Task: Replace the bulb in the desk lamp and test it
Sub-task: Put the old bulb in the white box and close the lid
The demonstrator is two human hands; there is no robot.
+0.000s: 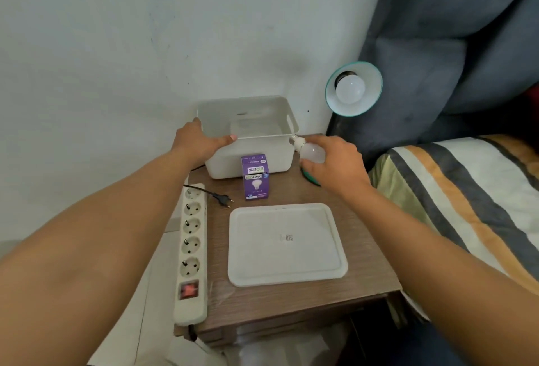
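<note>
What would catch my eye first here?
Probably the right hand holding a loose bulb beside the white bin, whose front rim the left hand grips. Next, the lamp at upper right, with a bulb already in it.

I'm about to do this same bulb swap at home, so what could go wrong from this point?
1. The right hand holds a loose bulb at the corner of the white bin; knocking it on the rim could crack or drop it.
2. The lamp already holds a bulb, so the two could get mixed up.
3. The plug lies unplugged beside the power strip; a test would fail until it is plugged in.
</note>
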